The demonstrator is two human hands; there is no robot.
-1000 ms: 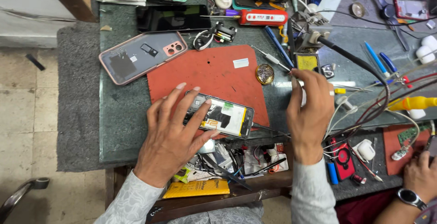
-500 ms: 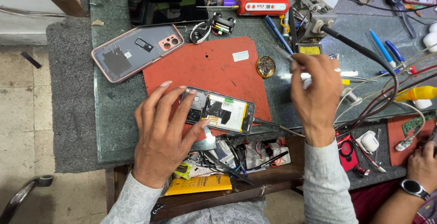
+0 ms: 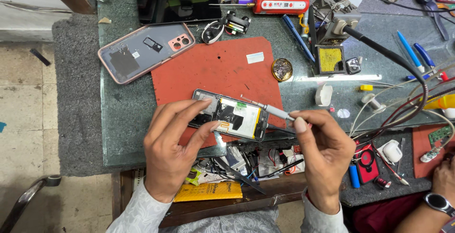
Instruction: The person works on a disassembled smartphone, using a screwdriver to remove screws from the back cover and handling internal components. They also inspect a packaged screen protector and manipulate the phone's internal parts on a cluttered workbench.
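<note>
A cluttered repair table, topped in dark green stone and set over a tiled floor, carries a red work mat near its middle. On the mat's near edge lies an opened phone, back cover off and insides facing up, so its battery and boards can be reached from above.

The left hand is spread over the phone's left end, thumb and fingertips pressing on its frame, seemingly to keep it from sliding; it is braced on the phone, not closed around it. The right hand is pinched shut on a slim grey screwdriver, held like a pen, with the tip angled down onto the phone's upper right part.

The removed pink back cover lies inner side up towards the table's far left corner, well apart from the work, and a dark phone lies face up beyond it. A red rectangular handheld tool with a white label lies along the far edge. To the right of the mat stand a round brass tin and a soldering stand with a square yellow sponge, both within reach of the right hand. A small white rectangular sticker sits on the mat's far right corner. A flat yellow packet pokes from the shelf under the table's near edge. Another person's hand with a wristwatch shows at the near right corner.
</note>
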